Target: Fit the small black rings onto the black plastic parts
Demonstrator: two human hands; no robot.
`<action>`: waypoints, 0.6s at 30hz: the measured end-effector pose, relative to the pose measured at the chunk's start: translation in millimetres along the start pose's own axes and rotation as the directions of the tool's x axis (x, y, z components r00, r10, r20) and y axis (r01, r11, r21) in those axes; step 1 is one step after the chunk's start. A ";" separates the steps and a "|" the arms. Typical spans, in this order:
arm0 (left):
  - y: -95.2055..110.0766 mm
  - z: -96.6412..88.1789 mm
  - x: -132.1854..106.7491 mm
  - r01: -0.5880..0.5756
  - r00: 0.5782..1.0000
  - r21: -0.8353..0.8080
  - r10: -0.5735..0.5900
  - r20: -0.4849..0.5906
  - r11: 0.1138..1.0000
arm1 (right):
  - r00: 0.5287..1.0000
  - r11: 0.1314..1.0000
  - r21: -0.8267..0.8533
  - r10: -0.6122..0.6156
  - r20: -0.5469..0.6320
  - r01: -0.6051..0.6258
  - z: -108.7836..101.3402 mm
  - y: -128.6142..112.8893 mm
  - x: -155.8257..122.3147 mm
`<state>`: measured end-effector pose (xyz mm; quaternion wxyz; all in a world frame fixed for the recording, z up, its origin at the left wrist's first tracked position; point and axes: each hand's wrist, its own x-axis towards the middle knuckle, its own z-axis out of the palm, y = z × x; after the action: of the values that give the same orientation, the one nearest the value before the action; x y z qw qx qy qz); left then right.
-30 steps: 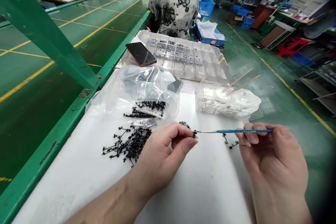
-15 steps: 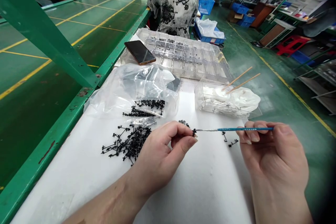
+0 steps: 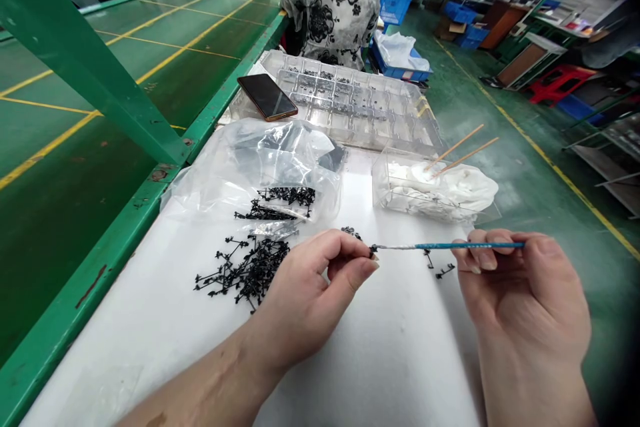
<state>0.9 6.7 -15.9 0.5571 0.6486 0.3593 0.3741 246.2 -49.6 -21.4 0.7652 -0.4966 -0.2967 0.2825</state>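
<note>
Firstly, at the far left a green frame beam [image 3: 90, 60] slants beside the white table [image 3: 400, 360]. On the table, at about ten o'clock from the left hand [image 3: 310, 300], lies a pile of black parts [image 3: 247, 270], thin branched pieces tangled together. More of them sit in a clear plastic bag [image 3: 260, 167] just behind it. A phone [image 3: 267, 97] lies further back, at the corner of a clear compartment tray [image 3: 360, 107].

The left hand presses thumb and forefinger together on a small black part [image 3: 373, 250], raised a little above the table, between both hands. At three o'clock from this part a thin blue tool [image 3: 450, 246] (it looks like a fine brush) lies level, with its pale tip touching the part. The right hand [image 3: 520, 293] pinches the blue handle near its end between thumb and fingers. Under the tool a few loose black pieces [image 3: 437, 270] lie on the table. At twelve o'clock from the right hand stands a clear box [image 3: 395, 193] holding white cloth and two wooden sticks [image 3: 460, 150].

I judge the part to be very light, stiff but thin, so it may snap or slip away. It is better to hold it gently by the thicker body, not by the thin branches. The tool also seems light, and the handle is the good place to hold it.
</note>
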 end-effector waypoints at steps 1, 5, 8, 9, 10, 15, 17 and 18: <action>-0.5 -0.1 0.3 0.007 1.000 -0.004 -0.007 -0.001 1.000 | 1.000 1.000 0.001 0.000 -0.012 0.000 -0.3 -0.5 0.8; -2.7 -1.3 0.2 0.035 0.999 -0.003 -0.035 -0.002 0.999 | 0.995 0.999 0.046 -0.009 -0.096 0.013 -8.8 0.6 13.5; -5.7 -2.0 -1.4 0.036 0.999 0.011 -0.036 0.013 0.999 | 0.971 0.998 0.061 -0.010 -0.237 0.025 -22.1 8.0 33.3; -7.3 -2.3 -1.7 0.033 0.999 0.018 -0.033 0.014 0.999 | 0.958 0.998 0.055 -0.006 -0.285 0.023 -26.8 11.8 41.0; -9.2 -2.7 -1.8 0.031 0.999 0.027 -0.031 0.009 0.999 | 0.943 0.999 0.047 -0.001 -0.333 0.018 -31.2 16.0 48.7; -16.5 -3.9 0.5 0.049 0.999 0.046 -0.049 0.008 0.998 | 0.869 0.998 0.028 -0.028 -0.494 0.049 -44.2 33.4 75.4; -16.5 -4.2 0.8 0.060 0.998 0.040 -0.060 0.010 0.997 | 0.858 0.999 0.028 -0.026 -0.513 0.046 -45.2 36.3 76.8; -16.0 -4.3 0.7 0.064 0.998 0.038 -0.065 0.008 0.997 | 0.855 0.999 0.027 -0.024 -0.518 0.044 -45.1 37.0 76.1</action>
<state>-3.3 11.2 -31.2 0.5582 0.6488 0.3844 0.3459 324.8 -8.1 -57.4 0.8308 -0.5345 -0.0835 0.1306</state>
